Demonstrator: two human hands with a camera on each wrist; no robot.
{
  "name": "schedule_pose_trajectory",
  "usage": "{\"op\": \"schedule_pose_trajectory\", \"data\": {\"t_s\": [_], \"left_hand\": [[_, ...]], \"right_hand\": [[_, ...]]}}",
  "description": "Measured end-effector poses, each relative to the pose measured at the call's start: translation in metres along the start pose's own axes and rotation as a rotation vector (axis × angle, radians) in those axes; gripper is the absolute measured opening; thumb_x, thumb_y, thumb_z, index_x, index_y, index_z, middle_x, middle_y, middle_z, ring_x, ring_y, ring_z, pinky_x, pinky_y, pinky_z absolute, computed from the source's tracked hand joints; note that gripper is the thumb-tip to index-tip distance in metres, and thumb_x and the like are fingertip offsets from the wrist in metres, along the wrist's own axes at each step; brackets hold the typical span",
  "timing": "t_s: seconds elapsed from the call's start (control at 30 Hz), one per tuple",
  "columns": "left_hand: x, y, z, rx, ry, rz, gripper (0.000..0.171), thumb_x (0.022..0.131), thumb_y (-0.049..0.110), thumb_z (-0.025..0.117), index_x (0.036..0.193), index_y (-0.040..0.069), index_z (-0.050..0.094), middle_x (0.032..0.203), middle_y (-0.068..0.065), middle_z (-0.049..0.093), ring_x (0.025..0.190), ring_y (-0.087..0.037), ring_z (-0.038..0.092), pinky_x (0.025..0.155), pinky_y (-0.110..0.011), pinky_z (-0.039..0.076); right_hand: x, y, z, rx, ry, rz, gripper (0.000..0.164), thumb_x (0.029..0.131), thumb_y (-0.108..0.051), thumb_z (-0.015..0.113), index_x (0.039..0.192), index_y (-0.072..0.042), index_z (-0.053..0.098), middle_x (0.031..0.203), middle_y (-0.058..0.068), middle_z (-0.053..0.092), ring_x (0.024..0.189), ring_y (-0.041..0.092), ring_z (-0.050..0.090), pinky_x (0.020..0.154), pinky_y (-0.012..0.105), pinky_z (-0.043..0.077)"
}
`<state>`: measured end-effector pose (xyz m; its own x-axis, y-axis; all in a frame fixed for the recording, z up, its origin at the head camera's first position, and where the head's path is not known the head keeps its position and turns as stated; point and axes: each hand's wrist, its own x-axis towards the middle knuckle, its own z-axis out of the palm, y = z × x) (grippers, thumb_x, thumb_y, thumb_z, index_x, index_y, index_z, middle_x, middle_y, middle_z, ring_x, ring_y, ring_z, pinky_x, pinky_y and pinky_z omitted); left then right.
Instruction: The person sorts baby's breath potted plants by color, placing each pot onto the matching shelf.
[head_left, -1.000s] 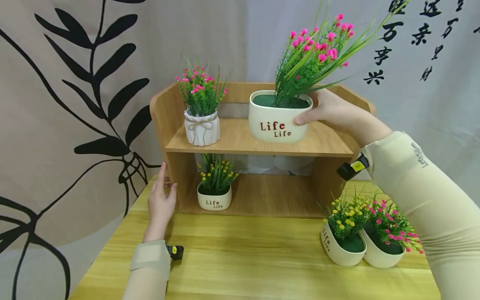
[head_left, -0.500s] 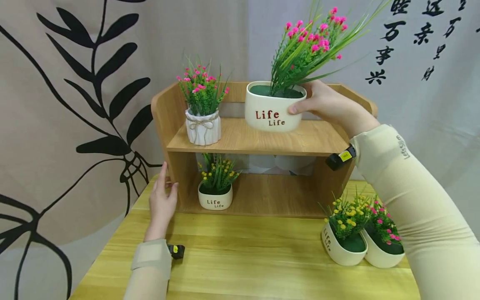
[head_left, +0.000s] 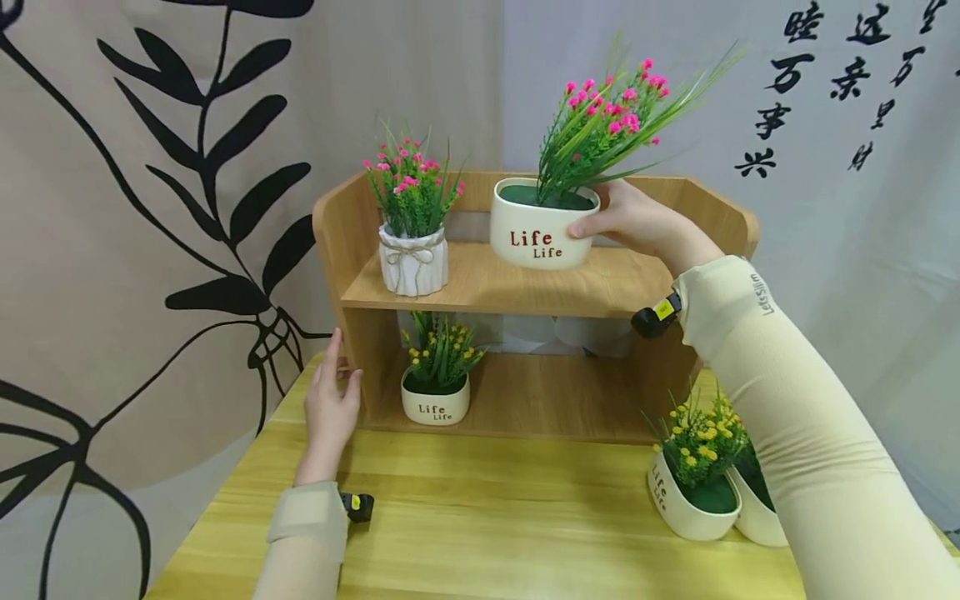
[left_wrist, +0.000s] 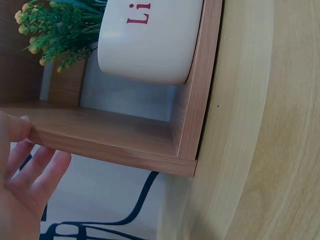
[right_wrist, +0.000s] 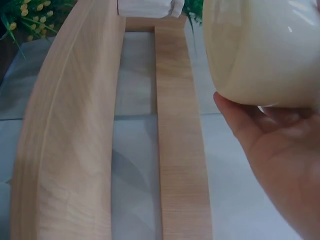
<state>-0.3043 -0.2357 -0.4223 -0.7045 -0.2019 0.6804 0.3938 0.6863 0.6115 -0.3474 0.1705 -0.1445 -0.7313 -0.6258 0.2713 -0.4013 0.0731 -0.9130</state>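
- Right hand (head_left: 637, 222): thumb and fingers pinch pink-flowered "Life" pot (head_left: 542, 223) above upper board (head_left: 487, 286).
- Left hand (head_left: 330, 410): fingers extended, thumb apart, at left side of wooden shelf (head_left: 343, 242).

I read red "Life Life" on the glossy white oval pot with pink flowers (head_left: 543, 225), and again on the small white oval pot with yellow flowers (head_left: 435, 407) inside the brown wooden shelf (head_left: 555, 396). The white pot with yellow blooms (head_left: 688, 508) on the yellow wooden tabletop (head_left: 487, 517) shows "Life" at a slant. The cream fabric sleeve (head_left: 795, 392) seems to say "Lesslim"; on the pale grey curtain (head_left: 847, 242), one black column reads 睦万事兴.
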Motion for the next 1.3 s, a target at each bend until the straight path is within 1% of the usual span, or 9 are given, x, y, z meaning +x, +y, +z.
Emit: {"op": "schedule_pose_trajectory", "data": {"t_s": [0.07,0.2,0.3,0.5,0.67,0.83,1.0,1.13,1.3], "left_hand": [[0.0,-0.001,0.0,-0.004,0.007,0.01,0.081,0.091,-0.005,0.061,0.154,0.031,0.025,0.129,-0.021,0.053,0.098,-0.037,0.06,0.072,-0.051,0.055],[0.002,-0.002,0.0,-0.004,0.014,0.014,0.081,0.092,-0.005,0.061,0.154,0.031,0.025,0.124,-0.022,0.054,0.097,-0.037,0.06,0.072,-0.05,0.056],[0.004,-0.002,0.0,-0.003,0.015,0.01,0.081,0.092,-0.005,0.061,0.154,0.032,0.024,0.125,-0.022,0.054,0.098,-0.037,0.06,0.073,-0.05,0.056],[0.005,0.001,0.0,0.003,0.001,-0.006,0.082,0.092,-0.004,0.06,0.154,0.035,0.023,0.133,-0.019,0.051,0.1,-0.037,0.059,0.073,-0.05,0.056],[0.004,0.002,0.0,0.0,-0.004,-0.013,0.081,0.093,-0.004,0.06,0.154,0.034,0.023,0.13,-0.021,0.052,0.1,-0.037,0.059,0.073,-0.05,0.056],[0.004,0.003,0.0,-0.01,-0.004,-0.002,0.081,0.092,-0.004,0.06,0.154,0.033,0.024,0.13,-0.021,0.052,0.1,-0.037,0.059,0.074,-0.05,0.056],[0.004,0.003,0.001,-0.013,-0.007,0.0,0.082,0.092,-0.006,0.06,0.154,0.032,0.024,0.129,-0.021,0.052,0.1,-0.037,0.06,0.074,-0.05,0.056],[0.002,0.001,0.002,-0.014,-0.003,-0.002,0.081,0.092,-0.006,0.06,0.154,0.032,0.025,0.126,-0.021,0.054,0.099,-0.037,0.06,0.073,-0.049,0.056],[0.0,0.001,0.0,-0.015,-0.003,-0.009,0.081,0.092,-0.005,0.06,0.154,0.032,0.025,0.122,-0.022,0.055,0.098,-0.037,0.06,0.073,-0.049,0.056]], "right_hand": [[0.004,0.002,-0.001,0.004,-0.004,0.014,0.077,0.081,-0.004,0.078,0.143,-0.004,0.033,0.113,0.008,0.065,0.101,0.019,0.064,0.09,0.031,0.052],[0.013,0.004,-0.002,-0.01,0.012,0.06,0.079,0.083,-0.003,0.075,0.147,-0.005,0.029,0.111,0.009,0.066,0.1,0.019,0.065,0.091,0.031,0.052],[0.019,0.005,-0.003,-0.018,0.018,0.086,0.076,0.084,-0.002,0.072,0.147,-0.005,0.029,0.111,0.01,0.066,0.1,0.02,0.065,0.091,0.032,0.052],[0.028,0.011,-0.005,-0.006,-0.005,0.14,0.07,0.086,0.0,0.068,0.146,-0.006,0.032,0.113,0.01,0.065,0.103,0.02,0.064,0.091,0.033,0.052],[0.036,0.019,-0.005,-0.004,-0.019,0.166,0.069,0.087,0.003,0.063,0.148,-0.007,0.032,0.117,0.01,0.063,0.105,0.02,0.062,0.094,0.034,0.05],[0.038,0.025,-0.007,-0.014,-0.018,0.218,0.068,0.088,0.001,0.062,0.148,-0.003,0.03,0.119,0.009,0.06,0.107,0.018,0.062,0.097,0.033,0.048],[0.038,0.031,-0.007,-0.008,-0.029,0.257,0.069,0.089,0.0,0.062,0.148,-0.002,0.029,0.125,0.011,0.057,0.11,0.018,0.06,0.099,0.033,0.047],[0.039,0.037,-0.005,0.002,-0.047,0.275,0.075,0.088,0.0,0.063,0.151,-0.002,0.022,0.133,0.017,0.05,0.114,0.019,0.057,0.101,0.033,0.045],[0.041,0.04,-0.005,0.006,-0.052,0.287,0.08,0.088,0.0,0.062,0.153,-0.003,0.016,0.138,0.02,0.044,0.116,0.02,0.055,0.101,0.033,0.045]]}}
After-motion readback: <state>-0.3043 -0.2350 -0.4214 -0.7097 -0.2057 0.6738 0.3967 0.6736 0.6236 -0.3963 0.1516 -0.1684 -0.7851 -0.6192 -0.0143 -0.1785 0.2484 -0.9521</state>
